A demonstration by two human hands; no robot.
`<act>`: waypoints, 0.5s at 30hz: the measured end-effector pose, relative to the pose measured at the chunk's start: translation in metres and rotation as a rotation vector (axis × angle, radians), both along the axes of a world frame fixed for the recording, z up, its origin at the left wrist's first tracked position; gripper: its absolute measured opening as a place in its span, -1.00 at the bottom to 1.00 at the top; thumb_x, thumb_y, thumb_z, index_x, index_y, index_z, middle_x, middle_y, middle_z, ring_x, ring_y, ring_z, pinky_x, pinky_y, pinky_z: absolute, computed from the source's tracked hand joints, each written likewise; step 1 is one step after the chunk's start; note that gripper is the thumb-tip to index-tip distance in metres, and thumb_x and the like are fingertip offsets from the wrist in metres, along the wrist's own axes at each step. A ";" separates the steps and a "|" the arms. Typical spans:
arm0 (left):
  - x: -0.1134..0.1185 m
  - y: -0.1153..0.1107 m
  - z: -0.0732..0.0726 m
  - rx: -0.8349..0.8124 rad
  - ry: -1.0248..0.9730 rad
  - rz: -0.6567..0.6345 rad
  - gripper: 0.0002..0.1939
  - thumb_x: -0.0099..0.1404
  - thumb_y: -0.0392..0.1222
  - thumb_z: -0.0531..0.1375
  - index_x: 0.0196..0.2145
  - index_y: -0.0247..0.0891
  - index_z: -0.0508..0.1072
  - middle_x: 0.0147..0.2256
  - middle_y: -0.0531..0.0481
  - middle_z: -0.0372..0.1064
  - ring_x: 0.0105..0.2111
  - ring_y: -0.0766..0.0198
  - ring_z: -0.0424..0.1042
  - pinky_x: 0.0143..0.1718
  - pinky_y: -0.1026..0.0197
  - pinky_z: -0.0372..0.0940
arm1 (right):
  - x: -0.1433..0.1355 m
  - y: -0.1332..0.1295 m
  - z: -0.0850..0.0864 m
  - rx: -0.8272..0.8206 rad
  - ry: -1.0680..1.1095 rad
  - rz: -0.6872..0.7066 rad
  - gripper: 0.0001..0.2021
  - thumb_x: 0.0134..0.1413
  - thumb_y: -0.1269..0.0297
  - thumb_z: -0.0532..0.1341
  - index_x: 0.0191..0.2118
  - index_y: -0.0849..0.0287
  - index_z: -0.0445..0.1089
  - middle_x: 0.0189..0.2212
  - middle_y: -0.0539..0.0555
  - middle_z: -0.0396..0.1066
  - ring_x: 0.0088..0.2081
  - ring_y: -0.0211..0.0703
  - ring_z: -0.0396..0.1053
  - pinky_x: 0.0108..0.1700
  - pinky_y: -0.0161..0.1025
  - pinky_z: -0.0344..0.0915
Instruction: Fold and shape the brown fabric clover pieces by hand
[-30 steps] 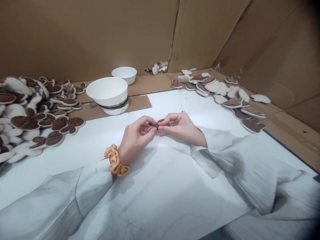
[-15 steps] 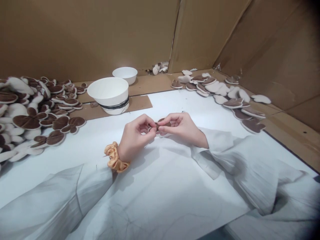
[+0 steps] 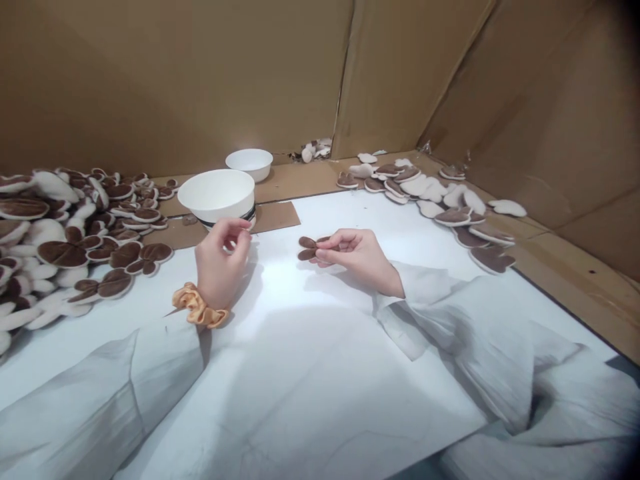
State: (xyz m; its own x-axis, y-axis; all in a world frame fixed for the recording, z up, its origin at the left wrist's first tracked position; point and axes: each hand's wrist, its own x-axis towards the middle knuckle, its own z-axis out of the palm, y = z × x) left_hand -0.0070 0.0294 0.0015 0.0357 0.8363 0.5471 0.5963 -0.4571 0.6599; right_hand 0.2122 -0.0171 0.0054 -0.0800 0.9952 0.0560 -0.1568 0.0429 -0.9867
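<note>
My right hand (image 3: 361,259) pinches a small brown plush piece with pale edges (image 3: 307,255) between thumb and fingers. Two rounded lobes poke out to its left; the rest is covered by the fingers. In front of the large white bowl (image 3: 216,191), my left hand (image 3: 220,263) has thumb and forefinger brought together, with an orange scrunchie (image 3: 200,307) round the wrist. Whatever is in that pinch, if anything, is too small to make out. Black thread or cord is wound round the bowl's lower part.
A heap of brown-and-white plush pieces (image 3: 60,253) lies at the left. More such pieces (image 3: 430,190) are spread at the back right. Behind the large bowl stands a smaller white bowl (image 3: 249,160). Cardboard walls (image 3: 175,80) enclose the white work surface (image 3: 310,373).
My left hand has let go of the plush piece and moved left towards the large bowl. The right hand keeps the piece in nearly the same place. The view has tilted slightly.
</note>
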 end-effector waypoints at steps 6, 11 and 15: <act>-0.025 0.010 0.001 0.089 0.427 0.126 -0.81 0.21 -0.16 0.03 -0.36 -0.25 0.41 -0.44 -0.03 0.39 -0.43 0.22 0.34 -0.37 0.21 0.18 | -0.003 -0.003 0.002 -0.002 0.035 0.022 -0.78 -0.31 0.27 0.41 -0.50 0.27 0.42 -0.37 0.11 0.50 -0.31 -0.09 0.50 -0.29 -0.23 0.44; -0.024 0.013 -0.001 0.022 0.704 0.192 -0.75 0.22 -0.06 0.02 -0.36 -0.25 0.41 -0.40 -0.10 0.43 -0.40 0.11 0.38 -0.41 0.18 0.13 | -0.005 -0.005 0.003 -0.004 0.045 0.036 -0.78 -0.29 0.25 0.40 -0.49 0.25 0.43 -0.34 0.12 0.50 -0.29 -0.05 0.50 -0.31 -0.23 0.45; -0.017 0.011 0.001 -0.051 0.843 0.235 -0.62 0.25 0.06 -0.04 -0.40 -0.25 0.43 -0.38 -0.16 0.46 -0.40 0.05 0.41 -0.45 0.16 0.11 | -0.006 -0.007 0.005 -0.014 0.030 0.031 -0.81 -0.25 0.27 0.39 -0.47 0.24 0.44 -0.27 0.13 0.50 -0.28 -0.05 0.50 -0.33 -0.27 0.45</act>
